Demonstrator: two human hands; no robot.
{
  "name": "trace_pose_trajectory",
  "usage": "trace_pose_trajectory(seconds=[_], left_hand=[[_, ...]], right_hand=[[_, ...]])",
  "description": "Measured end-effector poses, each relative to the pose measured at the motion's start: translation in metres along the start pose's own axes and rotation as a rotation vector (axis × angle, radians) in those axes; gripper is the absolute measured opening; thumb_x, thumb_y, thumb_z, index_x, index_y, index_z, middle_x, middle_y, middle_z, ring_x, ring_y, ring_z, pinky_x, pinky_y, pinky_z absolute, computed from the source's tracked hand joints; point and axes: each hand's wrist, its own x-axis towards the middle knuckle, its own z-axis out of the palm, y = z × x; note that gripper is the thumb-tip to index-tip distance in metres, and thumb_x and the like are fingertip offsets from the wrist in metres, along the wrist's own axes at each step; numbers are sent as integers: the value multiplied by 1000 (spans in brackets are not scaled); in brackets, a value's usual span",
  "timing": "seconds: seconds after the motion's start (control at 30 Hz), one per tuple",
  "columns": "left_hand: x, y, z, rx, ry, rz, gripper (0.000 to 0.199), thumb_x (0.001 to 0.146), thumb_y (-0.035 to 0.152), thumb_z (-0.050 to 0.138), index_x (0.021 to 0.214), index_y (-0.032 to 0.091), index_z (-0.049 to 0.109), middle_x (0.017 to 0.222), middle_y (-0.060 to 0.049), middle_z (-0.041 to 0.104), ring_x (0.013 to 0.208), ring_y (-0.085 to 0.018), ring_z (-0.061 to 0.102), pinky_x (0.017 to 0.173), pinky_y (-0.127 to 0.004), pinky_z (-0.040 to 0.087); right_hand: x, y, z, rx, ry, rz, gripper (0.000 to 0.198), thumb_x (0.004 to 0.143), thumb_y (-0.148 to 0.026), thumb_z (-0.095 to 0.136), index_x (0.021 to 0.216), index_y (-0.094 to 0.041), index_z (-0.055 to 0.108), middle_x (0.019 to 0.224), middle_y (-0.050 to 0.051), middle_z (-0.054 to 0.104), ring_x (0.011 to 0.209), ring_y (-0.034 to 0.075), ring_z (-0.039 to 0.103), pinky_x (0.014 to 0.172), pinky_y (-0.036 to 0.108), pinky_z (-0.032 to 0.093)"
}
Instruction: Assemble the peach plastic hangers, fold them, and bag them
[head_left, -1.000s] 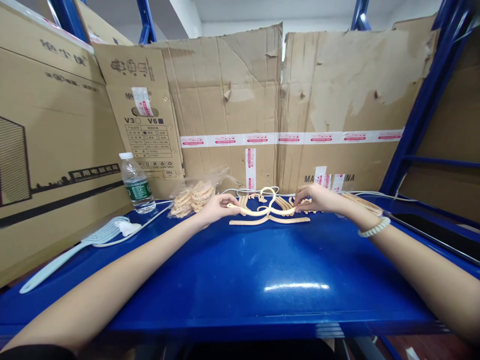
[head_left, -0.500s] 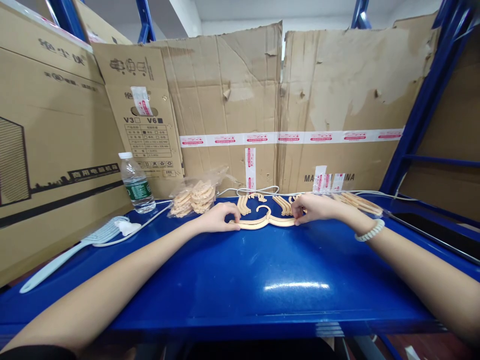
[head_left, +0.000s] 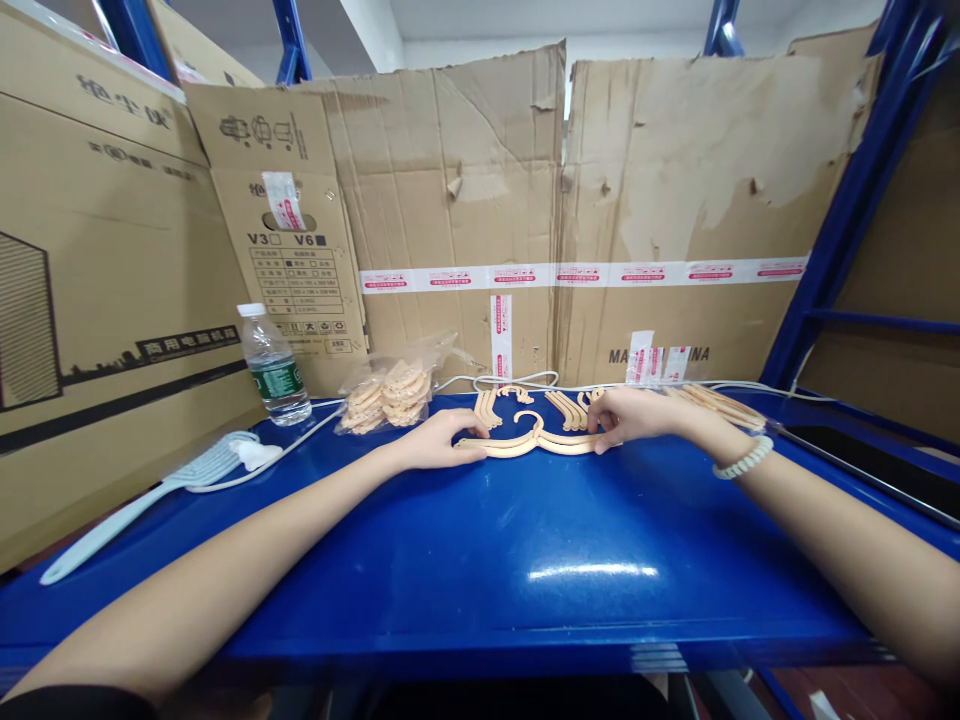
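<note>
The left hand [head_left: 441,440] is straddling one end of the hangers [head_left: 537,437], the right hand [head_left: 634,414] the other, seemingly steadying them on the table [head_left: 480,560]; whether either is pinching, I can't tell.

"What carries everything?"
"A glossy, flat blue tabletop [head_left: 465,560]."
"And at its left?"
"A pale blue, long-handled brush [head_left: 105,540]; behind it stands a clear plastic bottle [head_left: 277,380] with a green label."
"Toward the back?"
"A clear plastic bag [head_left: 390,395] of pale pieces, then rows of slim, curved, wood-coloured pieces [head_left: 566,412]. Before those rows lies a pale, hook-topped curved hanger [head_left: 537,437]."
"Far right?"
"A flat black rectangular device [head_left: 877,465]."
</note>
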Motion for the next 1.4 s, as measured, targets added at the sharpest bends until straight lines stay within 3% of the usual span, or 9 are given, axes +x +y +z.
trace_pose_trajectory(seconds=[0.53, 0.97, 1.23, 1.4], left_hand=[[0, -4, 7, 5, -3, 31, 16, 82, 29, 61, 91, 16, 65, 91, -6, 68, 83, -18, 60, 75, -26, 43], [-1, -10, 16, 23, 82, 0, 12, 80, 27, 61, 85, 17, 64, 87, -4, 68, 84, -18, 60, 77, -28, 44], [-2, -9, 17, 45, 94, 8, 10, 79, 24, 61, 85, 17, 63, 87, -3, 67, 84, -18, 60, 78, -29, 44], [-1, -12, 19, 2, 115, -38, 11, 80, 25, 59, 84, 16, 63, 86, -4, 67, 81, -17, 60, 75, -28, 45]], right_hand=[[2, -2, 4, 53, -31, 36, 24, 67, -35, 66, 80, -15, 70, 65, 4, 66, 57, 15, 57, 51, 24, 37], [1, -6, 4, 38, -60, 41, 22, 68, -30, 63, 82, -14, 68, 65, 3, 67, 58, 15, 59, 52, 24, 38], [2, 0, 3, 61, -77, 42, 30, 69, -38, 64, 85, -14, 67, 69, 4, 66, 62, 17, 59, 53, 24, 38], [2, 11, 0, 56, -50, 41, 32, 80, -44, 50, 78, -15, 62, 71, 5, 65, 65, 17, 59, 56, 25, 39]])
